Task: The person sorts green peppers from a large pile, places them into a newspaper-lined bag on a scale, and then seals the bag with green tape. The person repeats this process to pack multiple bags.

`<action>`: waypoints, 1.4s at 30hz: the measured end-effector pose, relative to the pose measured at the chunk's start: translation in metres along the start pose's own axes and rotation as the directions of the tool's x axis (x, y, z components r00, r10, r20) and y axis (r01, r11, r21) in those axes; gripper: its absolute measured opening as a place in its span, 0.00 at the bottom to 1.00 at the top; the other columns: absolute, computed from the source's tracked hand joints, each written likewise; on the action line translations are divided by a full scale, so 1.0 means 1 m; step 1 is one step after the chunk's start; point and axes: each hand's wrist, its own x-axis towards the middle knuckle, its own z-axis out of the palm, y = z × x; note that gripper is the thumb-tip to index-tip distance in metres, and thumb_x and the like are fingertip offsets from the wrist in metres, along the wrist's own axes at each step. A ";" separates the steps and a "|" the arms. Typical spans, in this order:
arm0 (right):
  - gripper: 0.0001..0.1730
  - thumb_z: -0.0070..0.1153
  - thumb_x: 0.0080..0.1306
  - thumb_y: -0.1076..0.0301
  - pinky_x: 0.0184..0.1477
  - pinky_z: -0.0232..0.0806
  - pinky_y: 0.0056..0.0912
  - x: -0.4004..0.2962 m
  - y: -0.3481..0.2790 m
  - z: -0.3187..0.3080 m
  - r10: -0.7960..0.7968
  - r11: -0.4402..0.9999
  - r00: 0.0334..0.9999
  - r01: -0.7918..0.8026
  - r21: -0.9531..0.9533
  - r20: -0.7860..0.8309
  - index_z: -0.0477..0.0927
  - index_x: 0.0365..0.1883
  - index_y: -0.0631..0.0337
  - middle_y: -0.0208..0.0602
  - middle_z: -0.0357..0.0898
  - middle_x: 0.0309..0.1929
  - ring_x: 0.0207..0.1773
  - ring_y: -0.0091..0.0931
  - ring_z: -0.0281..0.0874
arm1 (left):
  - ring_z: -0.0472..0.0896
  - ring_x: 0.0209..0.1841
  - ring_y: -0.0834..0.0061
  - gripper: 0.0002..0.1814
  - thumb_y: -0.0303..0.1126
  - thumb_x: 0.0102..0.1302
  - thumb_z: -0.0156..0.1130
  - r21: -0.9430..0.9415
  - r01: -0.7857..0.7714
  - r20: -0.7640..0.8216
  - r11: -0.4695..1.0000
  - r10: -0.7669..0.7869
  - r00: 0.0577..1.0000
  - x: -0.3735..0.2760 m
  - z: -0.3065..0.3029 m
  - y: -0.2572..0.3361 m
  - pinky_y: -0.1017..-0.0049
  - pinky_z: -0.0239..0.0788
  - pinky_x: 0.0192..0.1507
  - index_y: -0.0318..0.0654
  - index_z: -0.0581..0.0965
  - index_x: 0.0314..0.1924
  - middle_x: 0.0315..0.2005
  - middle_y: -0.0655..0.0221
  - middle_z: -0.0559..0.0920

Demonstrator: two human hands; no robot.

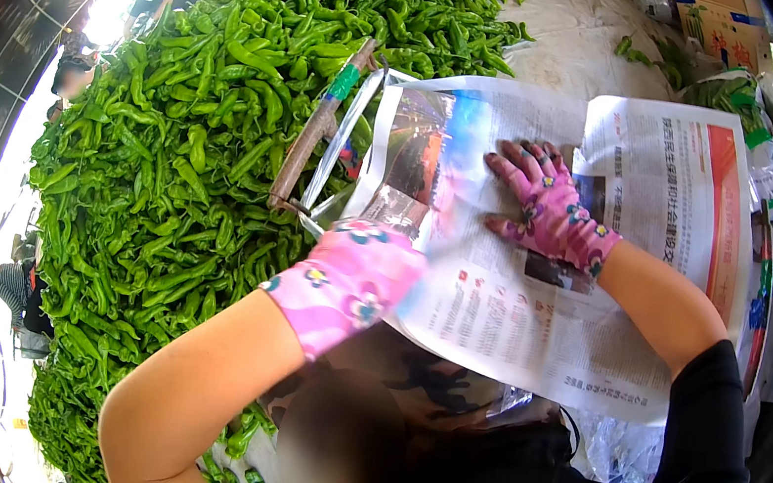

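A wide sheet of printed newspaper [481,308] lies spread in front of me over a frame or holder, most of which it hides. My right hand [549,206], in a pink flowered glove with dark fingertips, presses flat on the paper with its fingers spread. At the paper's left edge is my left hand [358,278], in a matching glove. It is blurred and its fingers do not show, so I cannot tell whether it grips the sheet. A wooden stick [317,130] wrapped with green tape stands out past the paper's upper left side, beside clear plastic film.
A large heap of green peppers [164,171] fills the left and far side. A pale ground sheet [567,36] shows at the back. Bagged peppers [741,100] and a printed carton [722,29] stand at upper right. Several people [19,291] are at the left edge.
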 end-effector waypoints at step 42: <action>0.25 0.58 0.62 0.63 0.45 0.68 0.24 -0.025 -0.032 0.018 0.147 0.377 0.910 -0.414 0.829 0.387 0.72 0.54 0.69 0.33 0.79 0.40 0.42 0.20 0.74 | 0.78 0.37 0.70 0.15 0.33 0.57 0.60 -0.031 -0.031 -0.677 0.999 0.001 0.736 -0.031 0.098 0.040 0.68 0.72 0.36 0.48 0.78 0.46 0.45 0.71 0.77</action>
